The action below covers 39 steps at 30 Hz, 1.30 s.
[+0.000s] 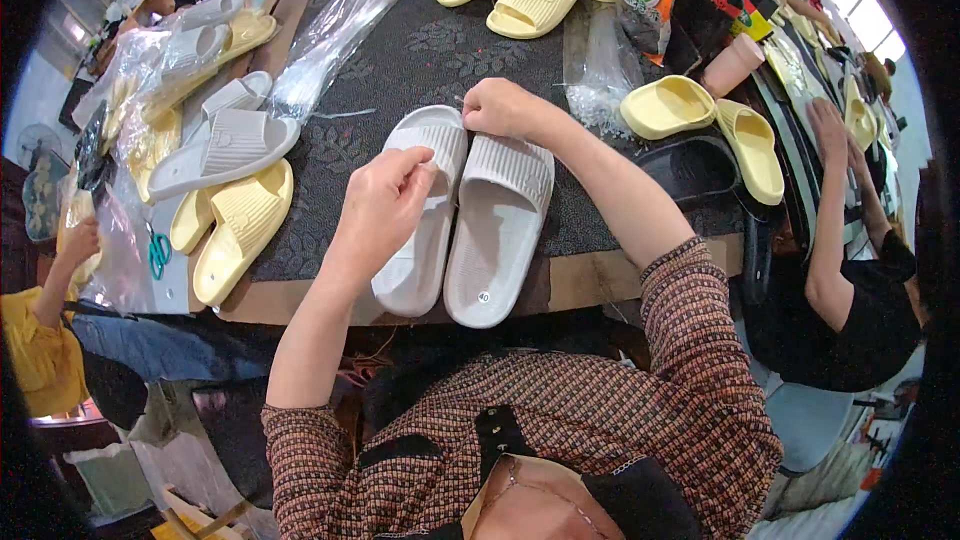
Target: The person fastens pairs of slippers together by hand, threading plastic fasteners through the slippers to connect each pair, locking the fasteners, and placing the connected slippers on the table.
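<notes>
Fingers (419,158) of left hand (383,198) and right hand (506,109) seem pinched together, grey slippers (492,255) directly beneath.

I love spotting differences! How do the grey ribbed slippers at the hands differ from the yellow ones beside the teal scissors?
The grey ribbed slippers and yellow ribbed slippers differ in colour. The grey pair lies in the middle, the yellow farther left. The left hand and right hand are at the grey pair, not the yellow. Both have ribbed straps.

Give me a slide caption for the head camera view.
Left hand and right hand at two grey slippers, yellow slippers nearby.
</notes>
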{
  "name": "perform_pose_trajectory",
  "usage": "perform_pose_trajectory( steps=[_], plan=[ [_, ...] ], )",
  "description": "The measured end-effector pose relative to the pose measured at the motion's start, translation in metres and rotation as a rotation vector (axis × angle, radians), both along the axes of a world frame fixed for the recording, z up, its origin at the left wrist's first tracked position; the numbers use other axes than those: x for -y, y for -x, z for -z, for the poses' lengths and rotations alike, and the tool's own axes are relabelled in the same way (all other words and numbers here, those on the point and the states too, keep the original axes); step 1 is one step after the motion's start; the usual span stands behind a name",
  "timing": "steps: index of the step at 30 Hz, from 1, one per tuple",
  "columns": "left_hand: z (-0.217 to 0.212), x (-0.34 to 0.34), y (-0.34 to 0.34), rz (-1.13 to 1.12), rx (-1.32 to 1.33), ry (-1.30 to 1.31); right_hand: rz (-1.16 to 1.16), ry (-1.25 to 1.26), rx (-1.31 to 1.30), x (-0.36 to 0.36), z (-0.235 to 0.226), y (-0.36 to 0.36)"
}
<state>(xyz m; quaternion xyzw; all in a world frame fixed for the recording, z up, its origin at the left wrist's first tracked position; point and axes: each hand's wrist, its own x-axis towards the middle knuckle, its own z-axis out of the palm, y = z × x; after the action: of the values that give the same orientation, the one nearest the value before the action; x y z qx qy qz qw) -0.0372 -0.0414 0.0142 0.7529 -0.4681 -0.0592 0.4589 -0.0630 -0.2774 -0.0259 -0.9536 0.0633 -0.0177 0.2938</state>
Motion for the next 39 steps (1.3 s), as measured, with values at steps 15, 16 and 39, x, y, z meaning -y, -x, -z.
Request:
perform_pose_trajectory(
  steps=[15,16,39],
  plan=[
    [0.014,0.094,-0.029,0.267,-0.595,0.036,0.316,-0.832,0.395,-0.031,-0.005,0.071],
    [0.017,0.093,-0.028,0.261,-0.659,0.060,0.327,-0.891,0.415,-0.031,-0.001,0.072],
    [0.031,0.089,-0.029,0.237,-0.852,0.081,0.358,-0.744,0.458,-0.036,0.006,0.075]
  ],
)
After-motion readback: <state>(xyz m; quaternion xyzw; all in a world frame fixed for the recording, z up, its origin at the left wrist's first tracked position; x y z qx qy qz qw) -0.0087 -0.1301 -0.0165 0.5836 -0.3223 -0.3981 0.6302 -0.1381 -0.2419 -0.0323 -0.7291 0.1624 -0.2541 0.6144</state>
